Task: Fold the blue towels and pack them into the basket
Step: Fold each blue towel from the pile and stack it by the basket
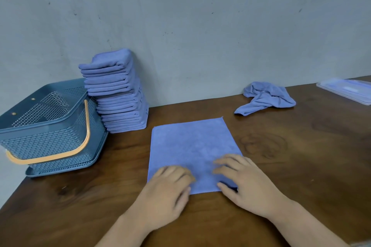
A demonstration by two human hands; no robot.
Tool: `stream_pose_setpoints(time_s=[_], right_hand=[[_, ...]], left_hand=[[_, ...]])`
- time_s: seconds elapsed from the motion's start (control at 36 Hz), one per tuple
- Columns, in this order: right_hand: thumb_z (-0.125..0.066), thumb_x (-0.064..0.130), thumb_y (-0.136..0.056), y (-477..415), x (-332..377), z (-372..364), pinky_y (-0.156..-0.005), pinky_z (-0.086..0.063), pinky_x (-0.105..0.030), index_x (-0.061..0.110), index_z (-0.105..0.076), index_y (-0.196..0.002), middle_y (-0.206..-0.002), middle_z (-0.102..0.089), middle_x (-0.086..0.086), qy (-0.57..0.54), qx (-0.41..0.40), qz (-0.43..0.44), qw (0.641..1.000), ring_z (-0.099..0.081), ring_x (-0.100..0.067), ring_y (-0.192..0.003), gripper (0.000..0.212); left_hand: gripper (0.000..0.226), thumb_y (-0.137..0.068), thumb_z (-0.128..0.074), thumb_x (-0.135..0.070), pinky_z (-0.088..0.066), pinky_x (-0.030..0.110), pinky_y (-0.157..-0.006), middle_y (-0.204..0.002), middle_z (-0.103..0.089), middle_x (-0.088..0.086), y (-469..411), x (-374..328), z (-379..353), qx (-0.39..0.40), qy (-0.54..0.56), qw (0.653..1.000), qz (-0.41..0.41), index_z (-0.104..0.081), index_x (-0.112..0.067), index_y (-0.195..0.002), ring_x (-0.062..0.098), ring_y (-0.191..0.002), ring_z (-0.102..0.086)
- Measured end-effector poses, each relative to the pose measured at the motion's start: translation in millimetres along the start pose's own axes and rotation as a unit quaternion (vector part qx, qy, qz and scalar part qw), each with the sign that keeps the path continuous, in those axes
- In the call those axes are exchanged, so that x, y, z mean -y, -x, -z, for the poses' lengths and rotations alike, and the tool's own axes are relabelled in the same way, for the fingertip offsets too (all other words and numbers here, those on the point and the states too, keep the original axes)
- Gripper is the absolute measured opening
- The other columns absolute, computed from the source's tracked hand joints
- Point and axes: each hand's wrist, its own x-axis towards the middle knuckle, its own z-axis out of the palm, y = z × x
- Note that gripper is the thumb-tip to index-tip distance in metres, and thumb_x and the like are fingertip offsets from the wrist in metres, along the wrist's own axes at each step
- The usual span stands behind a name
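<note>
A blue towel [190, 142] lies spread flat on the brown table in front of me. My left hand [168, 192] rests palm down on its near left corner, fingers spread. My right hand [247, 184] presses flat on its near right corner. A tall stack of folded blue towels [118, 92] leans against the wall at the back left. Beside it on the left stands the blue perforated basket [50, 136] with an orange handle hanging down its front; nothing shows inside it. A crumpled blue towel [265, 98] lies at the back right.
A clear plastic lid or tray [347, 91] lies at the far right by the wall. The grey wall [200, 26] runs along the table's far edge. The table's left edge passes just below the basket. Bare wood [301, 156] lies right of the flat towel.
</note>
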Motion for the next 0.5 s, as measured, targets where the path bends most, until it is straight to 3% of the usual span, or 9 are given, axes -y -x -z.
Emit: stream_pose_setpoints(time_s=[0.06,0.17,0.31,0.39,0.5], right_hand=[[-0.062,0.037,-0.101,-2,2,-1,-0.100,-0.045,-0.025,0.043,-0.068,-0.112,-0.133,-0.057,0.029,-0.024,-0.009,0.048,0.999,-0.049,0.002,-0.129,0.013],[-0.061,0.026,-0.100,-3,8,1,-0.086,-0.043,-0.015,0.041,-0.069,-0.103,-0.116,-0.061,0.029,-0.031,0.001,0.063,0.997,-0.055,0.003,-0.105,0.017],[-0.060,0.044,-0.101,-3,11,5,-0.089,-0.043,-0.018,0.042,-0.067,-0.102,-0.113,-0.059,0.030,-0.046,0.020,0.056,0.997,-0.054,0.003,-0.105,0.007],[-0.059,0.059,-0.099,-4,14,4,-0.088,-0.043,-0.017,0.043,-0.067,-0.103,-0.111,-0.058,0.029,-0.038,0.026,0.042,0.998,-0.053,0.003,-0.104,0.018],[-0.061,0.058,-0.097,-8,15,-2,-0.085,-0.043,-0.016,0.044,-0.066,-0.105,-0.107,-0.059,0.028,-0.035,0.004,0.031,0.999,-0.052,0.003,-0.099,0.017]], left_hand=[[0.016,-0.108,-0.049,-0.043,-0.046,0.031,-0.096,-0.116,-0.054,-0.019,-4,-12,-4,0.012,0.015,1.000,-0.016,-0.060,-0.034,-0.115,0.008,-0.110,-0.053],[0.022,-0.108,-0.048,-0.052,-0.046,0.029,-0.091,-0.108,-0.053,-0.020,-4,-9,-12,0.017,0.033,0.999,0.002,-0.062,-0.036,-0.108,0.005,-0.102,-0.051],[0.019,-0.111,-0.049,-0.047,-0.047,0.026,-0.085,-0.102,-0.052,-0.020,-5,-7,-17,-0.005,0.005,1.000,-0.005,-0.061,-0.039,-0.099,0.004,-0.094,-0.052],[0.020,-0.112,-0.046,-0.045,-0.047,0.025,-0.082,-0.100,-0.051,-0.019,-7,-7,-20,-0.011,-0.019,1.000,0.004,-0.059,-0.037,-0.099,0.005,-0.092,-0.052],[0.020,-0.114,-0.040,-0.044,-0.046,0.026,-0.088,-0.103,-0.050,-0.020,-8,-9,-17,-0.004,0.033,0.999,0.043,-0.054,-0.036,-0.103,0.004,-0.095,-0.050]])
